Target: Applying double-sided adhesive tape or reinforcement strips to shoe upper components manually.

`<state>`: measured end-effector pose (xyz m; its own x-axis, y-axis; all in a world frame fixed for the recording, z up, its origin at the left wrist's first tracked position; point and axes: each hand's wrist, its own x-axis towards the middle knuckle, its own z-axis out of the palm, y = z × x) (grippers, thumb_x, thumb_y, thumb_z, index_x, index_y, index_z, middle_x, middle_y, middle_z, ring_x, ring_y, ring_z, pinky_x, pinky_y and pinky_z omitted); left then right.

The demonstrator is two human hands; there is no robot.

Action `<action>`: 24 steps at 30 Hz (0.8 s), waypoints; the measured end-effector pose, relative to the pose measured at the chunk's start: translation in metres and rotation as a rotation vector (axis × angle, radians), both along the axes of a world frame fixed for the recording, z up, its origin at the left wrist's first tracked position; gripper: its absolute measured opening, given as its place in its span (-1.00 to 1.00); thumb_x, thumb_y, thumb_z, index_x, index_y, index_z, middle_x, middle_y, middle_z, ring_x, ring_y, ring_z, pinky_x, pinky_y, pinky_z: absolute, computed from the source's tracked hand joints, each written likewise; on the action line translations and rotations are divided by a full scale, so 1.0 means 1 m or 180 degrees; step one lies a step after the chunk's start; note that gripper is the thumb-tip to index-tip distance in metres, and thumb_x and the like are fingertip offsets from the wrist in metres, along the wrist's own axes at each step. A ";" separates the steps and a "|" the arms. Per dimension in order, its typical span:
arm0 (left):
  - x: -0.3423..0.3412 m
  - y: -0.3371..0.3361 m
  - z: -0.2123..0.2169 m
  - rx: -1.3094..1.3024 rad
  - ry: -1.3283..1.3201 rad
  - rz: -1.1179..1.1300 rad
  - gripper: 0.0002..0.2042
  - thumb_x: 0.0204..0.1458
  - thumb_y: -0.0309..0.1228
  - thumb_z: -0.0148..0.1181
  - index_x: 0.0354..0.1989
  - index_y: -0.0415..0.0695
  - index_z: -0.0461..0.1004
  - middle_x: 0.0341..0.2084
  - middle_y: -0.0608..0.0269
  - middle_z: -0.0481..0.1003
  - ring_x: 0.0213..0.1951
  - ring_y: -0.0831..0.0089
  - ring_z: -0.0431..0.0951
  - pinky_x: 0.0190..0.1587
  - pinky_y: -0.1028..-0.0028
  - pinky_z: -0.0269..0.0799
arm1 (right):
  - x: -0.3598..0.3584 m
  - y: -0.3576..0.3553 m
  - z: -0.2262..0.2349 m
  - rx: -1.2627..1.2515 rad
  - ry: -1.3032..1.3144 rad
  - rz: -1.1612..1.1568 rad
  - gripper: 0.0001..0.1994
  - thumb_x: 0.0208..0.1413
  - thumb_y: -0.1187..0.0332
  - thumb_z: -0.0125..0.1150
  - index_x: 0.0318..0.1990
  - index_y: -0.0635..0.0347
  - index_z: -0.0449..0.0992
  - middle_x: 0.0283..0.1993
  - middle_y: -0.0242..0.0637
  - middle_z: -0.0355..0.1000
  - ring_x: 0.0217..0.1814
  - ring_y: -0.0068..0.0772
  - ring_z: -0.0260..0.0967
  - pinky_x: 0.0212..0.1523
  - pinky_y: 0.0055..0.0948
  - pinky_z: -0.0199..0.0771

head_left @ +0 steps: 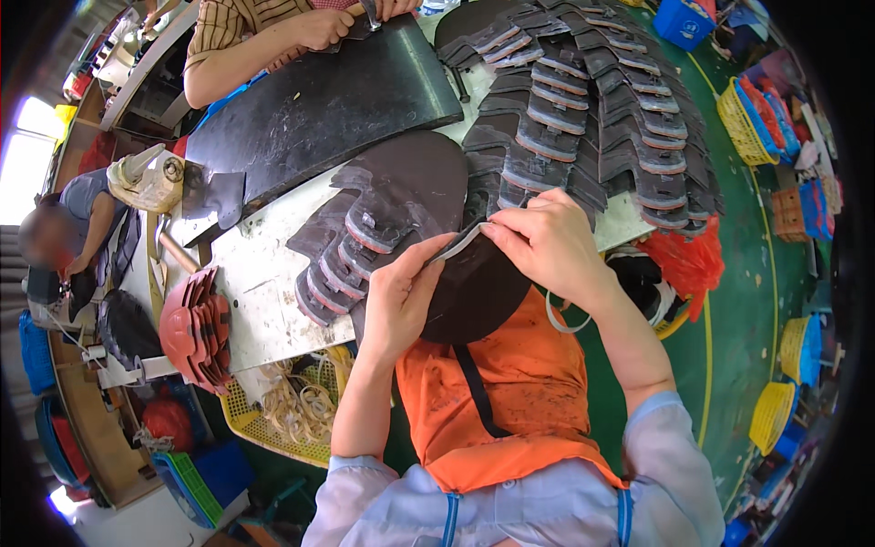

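Note:
I hold a dark, rounded leather-like piece [478,292] over my orange apron [510,392]. My left hand [401,296] grips its left edge. My right hand [547,239] pinches its upper rim, where a pale strip [456,244] runs along the edge. Just beyond my hands a short row of similar dark cut pieces [351,251] lies overlapped on the white worktable [260,283].
A large stack of dark pieces [592,109] covers the table's far right. Another person's hands [324,27] work at a black mat [328,100]. Red pieces [193,330] lie left. A yellow basket with rubber bands [292,406] hangs below; coloured baskets [743,123] stand on the green floor.

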<state>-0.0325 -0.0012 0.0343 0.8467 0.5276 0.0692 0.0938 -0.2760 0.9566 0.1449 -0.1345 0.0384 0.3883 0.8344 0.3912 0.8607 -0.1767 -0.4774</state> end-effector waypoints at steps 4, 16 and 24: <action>-0.001 -0.001 0.004 -0.0002 0.0065 -0.0047 -0.73 0.21 -0.61 0.05 0.05 -0.27 0.54 -0.25 0.08 0.63 -0.21 0.43 0.64 -0.09 0.50 0.48 | 0.002 -0.001 0.000 0.0105 0.0005 0.0110 -0.78 0.16 0.23 0.24 -0.48 0.08 0.59 -0.61 -0.21 0.46 -0.47 -0.17 0.47 -0.20 -0.24 0.35; 0.011 -0.018 -0.005 0.3340 -0.1301 -0.0172 -0.64 -0.21 -0.59 0.24 -0.16 -0.08 0.69 -0.29 0.16 0.48 -0.28 0.20 0.62 -0.18 0.28 0.65 | 0.022 -0.009 0.014 -0.0501 0.1877 0.1085 -0.68 0.28 0.13 0.19 -0.32 0.25 0.47 -0.37 -0.21 0.34 -0.38 -0.30 0.28 -0.31 -0.32 0.33; 0.043 -0.039 -0.063 0.4048 -0.0407 0.0276 -0.54 -0.07 -0.47 0.18 0.10 -0.07 0.56 -0.04 0.12 0.42 0.17 0.16 0.37 0.25 0.09 0.30 | 0.046 0.028 -0.024 0.0112 0.0625 0.0255 -0.75 0.01 0.46 0.32 -0.16 0.27 0.44 -0.24 -0.09 0.47 -0.20 -0.06 0.50 -0.22 -0.28 0.46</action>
<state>0.0105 -0.0402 -0.0288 0.7630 0.0833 0.6410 0.0847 -0.9960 0.0286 0.1906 -0.1061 0.0147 0.3930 0.8527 0.3441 0.7613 -0.0918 -0.6419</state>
